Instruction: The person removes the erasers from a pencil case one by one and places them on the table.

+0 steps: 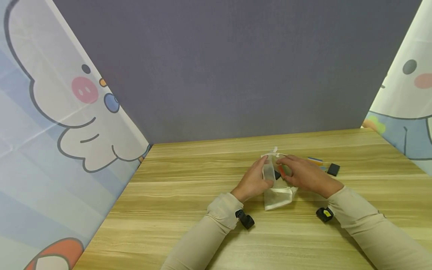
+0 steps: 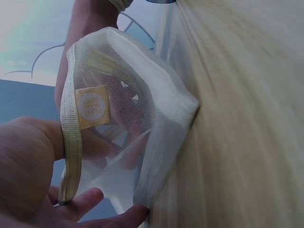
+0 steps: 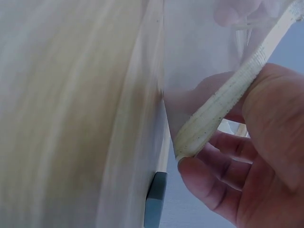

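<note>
A white mesh bag (image 1: 278, 202) lies on the table between the two hands, its mouth held apart. My left hand (image 1: 254, 180) grips the left side of its rim, with the band (image 2: 71, 137) between thumb and fingers. On the other side my right hand (image 1: 305, 174) pinches the rim (image 3: 223, 104), with fingertips outside the band. A small dark thing (image 1: 277, 175) and a red-orange piece (image 1: 282, 171) show at the bag's mouth; their kinds cannot be told. Through the mesh, a tan label (image 2: 92, 105) with a round mark is visible.
Right of the bag lie a black block (image 1: 333, 169) and some flat blue, white and orange pieces (image 1: 315, 161), partly hidden by the right hand. A grey panel (image 1: 219, 75) stands behind the wooden table (image 1: 162, 210). Printed cloths hang at both sides.
</note>
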Available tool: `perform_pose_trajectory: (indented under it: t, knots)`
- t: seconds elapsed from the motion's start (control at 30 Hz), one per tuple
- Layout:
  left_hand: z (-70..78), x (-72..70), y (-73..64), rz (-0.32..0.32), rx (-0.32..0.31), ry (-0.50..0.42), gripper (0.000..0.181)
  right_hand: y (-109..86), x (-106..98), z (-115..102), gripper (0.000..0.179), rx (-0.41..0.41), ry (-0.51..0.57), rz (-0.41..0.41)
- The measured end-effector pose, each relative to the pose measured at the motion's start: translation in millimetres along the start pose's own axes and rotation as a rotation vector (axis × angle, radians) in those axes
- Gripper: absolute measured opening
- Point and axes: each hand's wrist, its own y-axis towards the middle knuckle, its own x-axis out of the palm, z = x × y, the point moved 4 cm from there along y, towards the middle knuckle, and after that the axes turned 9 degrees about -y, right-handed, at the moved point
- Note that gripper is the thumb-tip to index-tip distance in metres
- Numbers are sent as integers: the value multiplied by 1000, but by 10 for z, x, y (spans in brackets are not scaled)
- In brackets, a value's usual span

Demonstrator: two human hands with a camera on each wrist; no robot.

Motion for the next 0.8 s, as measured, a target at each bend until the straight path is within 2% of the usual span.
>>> perform_pose_trajectory:
  t: [0.37,0.57,0.8]
  knots:
    - [-30,2,8,4,-6,-3,87,1,-36,-30,39,0,7,48]
    - [-33,6,-4,12,-52,21,89,-8,-39,-18,31,17,57,38]
    - [-33,-3,-16,33,-78,56,89,0,-61,-12,21,6,39,93]
